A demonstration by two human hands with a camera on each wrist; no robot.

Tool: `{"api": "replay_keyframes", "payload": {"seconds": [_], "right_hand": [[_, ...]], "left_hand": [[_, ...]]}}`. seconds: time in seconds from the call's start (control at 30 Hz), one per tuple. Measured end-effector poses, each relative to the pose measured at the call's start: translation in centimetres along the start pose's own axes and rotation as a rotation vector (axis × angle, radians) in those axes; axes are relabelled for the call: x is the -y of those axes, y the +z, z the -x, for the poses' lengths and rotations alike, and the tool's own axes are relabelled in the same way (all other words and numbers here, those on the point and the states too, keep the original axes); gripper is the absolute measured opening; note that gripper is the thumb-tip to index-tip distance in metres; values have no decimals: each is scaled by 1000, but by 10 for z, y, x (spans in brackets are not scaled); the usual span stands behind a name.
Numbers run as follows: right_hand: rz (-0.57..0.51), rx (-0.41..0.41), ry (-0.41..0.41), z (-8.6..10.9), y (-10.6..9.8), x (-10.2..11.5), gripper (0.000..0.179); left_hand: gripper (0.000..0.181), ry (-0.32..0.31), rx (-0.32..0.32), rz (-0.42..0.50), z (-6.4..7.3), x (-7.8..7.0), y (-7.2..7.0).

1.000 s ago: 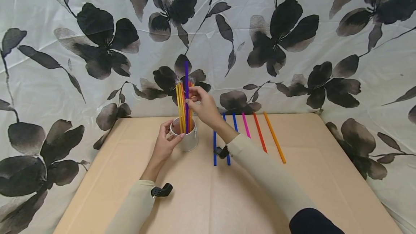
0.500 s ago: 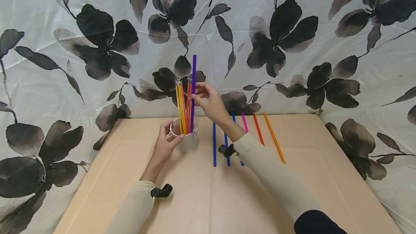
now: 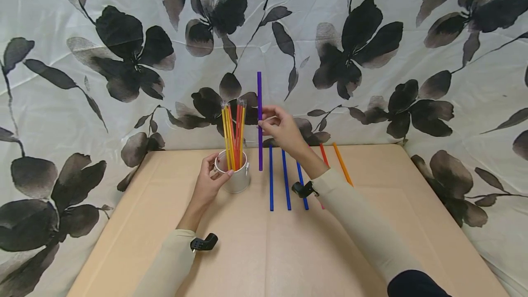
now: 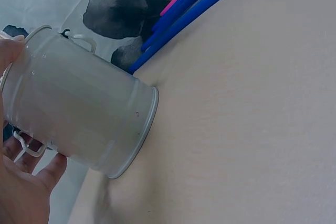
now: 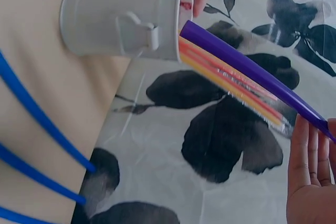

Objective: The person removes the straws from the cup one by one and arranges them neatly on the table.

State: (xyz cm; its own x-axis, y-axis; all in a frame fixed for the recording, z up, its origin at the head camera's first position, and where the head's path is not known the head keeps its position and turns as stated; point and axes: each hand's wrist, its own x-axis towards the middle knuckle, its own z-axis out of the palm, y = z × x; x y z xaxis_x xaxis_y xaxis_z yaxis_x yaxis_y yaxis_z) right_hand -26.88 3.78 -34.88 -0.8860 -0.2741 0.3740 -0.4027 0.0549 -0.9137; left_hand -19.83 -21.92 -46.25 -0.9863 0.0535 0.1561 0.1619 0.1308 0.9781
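Right hand [image 3: 283,130] pinches the purple tube [image 3: 260,113], long axis upright, just right of the bucket [image 3: 239,181] the left hand [image 3: 209,180] grips.

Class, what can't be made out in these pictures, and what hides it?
Head: lower ends of the yellow and red sticks, hidden by the cup.
Head: near end of the orange stick, covered by the right sleeve.
Left wrist: part of the left hand, cut off by the left edge.
Right wrist: markings on the sticks, too blurred to read.

Behind a pale tan tabletop [image 3: 247,251], a creased white cloth [image 3: 268,70] with large black-and-grey flowers [image 3: 352,47].
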Motion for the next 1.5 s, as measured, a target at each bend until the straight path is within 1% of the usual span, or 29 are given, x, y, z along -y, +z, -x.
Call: {"api": "replay_keyframes", "payload": {"seconds": [0.1,0.2,0.33,0.43,0.5,0.73,0.93,1.03,1.23,1.5], "right_hand": [[7,6,16,2,-9,2,40],[21,15,34,7,-18,10,39],[49,31,63,13,-29,15,39],[56,44,81,14,-38,12,38],[59,56,97,14,-44,9,38],[98,82,146,21,-63,-1,38],[136,80,147,24,-81,-26,39],[143,80,141,27,-89,-34,40],[174,42,172,39,-103,-41,34],[243,16,209,55,-119,-45,37]], "left_hand": [[80,1,-2,-4,-1,0,1],[80,4,-8,-10,-3,0,2],[80,4,-26,-15,-10,14,2],[81,9,-42,-24,-16,27,2],[80,16,-53,-41,-17,30,3],[79,33,-60,-80,-15,29,5],[80,37,-60,-94,-14,28,6],[81,40,-59,-96,-14,28,6],[81,47,-48,-100,-12,28,5],[84,50,-5,-80,-11,31,2]]}}
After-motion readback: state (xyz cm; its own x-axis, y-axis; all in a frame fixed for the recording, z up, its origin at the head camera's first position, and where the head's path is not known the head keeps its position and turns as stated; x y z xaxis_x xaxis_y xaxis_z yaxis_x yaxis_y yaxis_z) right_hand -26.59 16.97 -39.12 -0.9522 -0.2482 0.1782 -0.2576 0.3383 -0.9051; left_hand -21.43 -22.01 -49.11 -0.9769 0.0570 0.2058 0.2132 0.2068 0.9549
